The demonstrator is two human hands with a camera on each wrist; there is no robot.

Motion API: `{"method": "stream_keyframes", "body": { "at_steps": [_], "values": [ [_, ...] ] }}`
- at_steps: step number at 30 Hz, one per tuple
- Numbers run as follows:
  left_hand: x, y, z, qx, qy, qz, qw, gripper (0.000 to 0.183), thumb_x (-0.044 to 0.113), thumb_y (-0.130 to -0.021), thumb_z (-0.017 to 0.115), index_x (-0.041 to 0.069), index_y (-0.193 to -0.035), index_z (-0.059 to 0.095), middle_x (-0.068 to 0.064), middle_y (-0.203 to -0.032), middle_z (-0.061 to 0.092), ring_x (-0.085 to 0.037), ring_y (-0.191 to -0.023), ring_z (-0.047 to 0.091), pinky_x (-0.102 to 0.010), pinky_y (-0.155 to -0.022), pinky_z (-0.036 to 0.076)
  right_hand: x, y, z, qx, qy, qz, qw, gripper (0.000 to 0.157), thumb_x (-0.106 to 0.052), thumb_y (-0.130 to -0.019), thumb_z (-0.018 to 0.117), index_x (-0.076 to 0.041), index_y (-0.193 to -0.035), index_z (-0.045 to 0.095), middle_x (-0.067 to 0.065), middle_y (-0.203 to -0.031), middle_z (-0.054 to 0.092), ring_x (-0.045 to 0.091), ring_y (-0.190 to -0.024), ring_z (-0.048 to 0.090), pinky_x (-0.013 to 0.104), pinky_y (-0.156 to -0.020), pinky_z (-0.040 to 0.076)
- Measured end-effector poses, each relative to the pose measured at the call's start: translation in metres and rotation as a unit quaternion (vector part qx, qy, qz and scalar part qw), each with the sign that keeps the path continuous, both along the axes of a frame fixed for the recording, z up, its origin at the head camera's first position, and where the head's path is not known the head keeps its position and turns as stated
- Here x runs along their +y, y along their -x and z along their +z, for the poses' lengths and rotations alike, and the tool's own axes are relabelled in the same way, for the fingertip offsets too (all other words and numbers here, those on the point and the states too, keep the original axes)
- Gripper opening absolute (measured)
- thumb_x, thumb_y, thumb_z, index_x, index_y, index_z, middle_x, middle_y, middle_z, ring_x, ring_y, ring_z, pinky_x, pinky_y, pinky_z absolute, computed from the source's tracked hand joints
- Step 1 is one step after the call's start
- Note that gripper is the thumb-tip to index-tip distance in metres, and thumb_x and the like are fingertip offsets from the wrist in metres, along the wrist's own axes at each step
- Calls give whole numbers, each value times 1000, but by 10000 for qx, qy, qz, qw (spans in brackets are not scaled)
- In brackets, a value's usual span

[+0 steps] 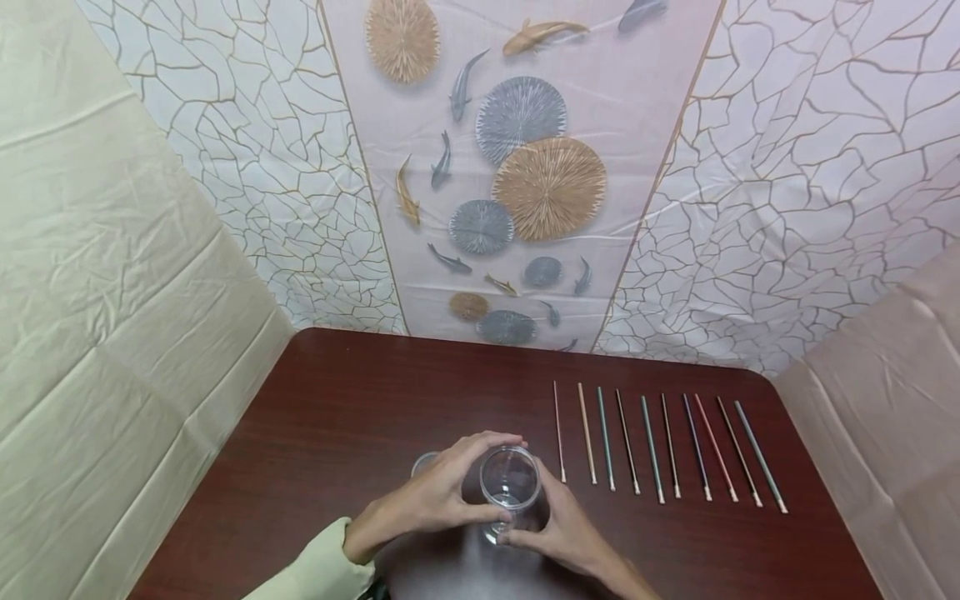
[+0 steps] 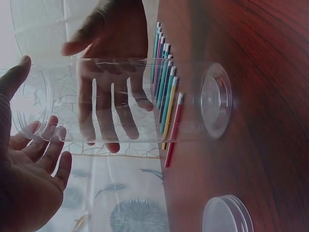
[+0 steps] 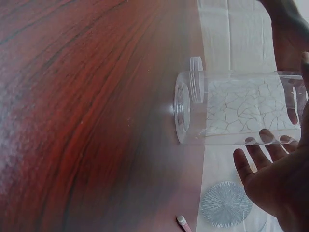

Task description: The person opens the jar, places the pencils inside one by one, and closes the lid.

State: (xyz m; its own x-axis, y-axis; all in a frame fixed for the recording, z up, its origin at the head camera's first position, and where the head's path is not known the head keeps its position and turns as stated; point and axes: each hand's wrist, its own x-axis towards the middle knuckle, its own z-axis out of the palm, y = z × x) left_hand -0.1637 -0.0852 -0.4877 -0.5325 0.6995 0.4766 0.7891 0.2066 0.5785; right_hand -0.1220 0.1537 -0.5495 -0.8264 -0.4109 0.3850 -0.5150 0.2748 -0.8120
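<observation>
A clear, see-through plastic jar [image 1: 511, 482] stands upright and uncapped near the front of the table, its mouth facing up. My left hand [image 1: 442, 493] holds it by the upper part from the left, thumb in front and fingers round the far side. From the right, my right hand [image 1: 564, 529] holds the jar's body, thumb towards me. In the left wrist view the right hand's spread fingers show through the clear wall. A round transparent lid [image 2: 226, 215] lies on the table left of the jar, mostly hidden by the left hand in the head view.
Several pencils [image 1: 647, 450] of various colours lie in a row on the right of the dark red-brown table [image 1: 360, 400], white eraser ends towards me. A patterned cloth [image 1: 517, 275] hangs behind the table, with beige cloth [image 1: 112, 333] at the left side.
</observation>
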Motion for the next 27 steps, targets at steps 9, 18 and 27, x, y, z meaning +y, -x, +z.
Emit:
{"method": "stream_keyframes", "body": {
  "at_steps": [9, 18, 27],
  "values": [
    [1, 0, 0, -28, -22, -66, 10000, 96, 29, -82, 95, 11, -160, 41, -4, -156, 54, -20, -141, 52, -44, -115, 45, 10, -6, 0, 409, -191, -162, 9988, 117, -33, -68, 103, -13, -163, 37, 9, -152, 57, 26, -135, 58, 36, -116, 43],
    [1, 0, -3, -26, -45, -85, 10000, 98, 27, -80, 96, 8, -159, 41, -3, -156, 53, -21, -141, 52, -44, -116, 45, 36, -10, -5, 860, -780, -559, 9917, 123, -32, -60, 105, -6, -161, 39, 10, -153, 55, 29, -135, 56, 28, -116, 40],
    [2, 1, -7, -189, -100, -97, 9997, 94, 28, -84, 94, 13, -160, 41, -1, -155, 54, -19, -141, 53, -42, -115, 45, 77, 11, -8, 869, -1101, -737, 9874, 118, -23, -58, 105, -5, -158, 45, 15, -150, 58, 33, -134, 57, 14, -115, 29]
  ]
}}
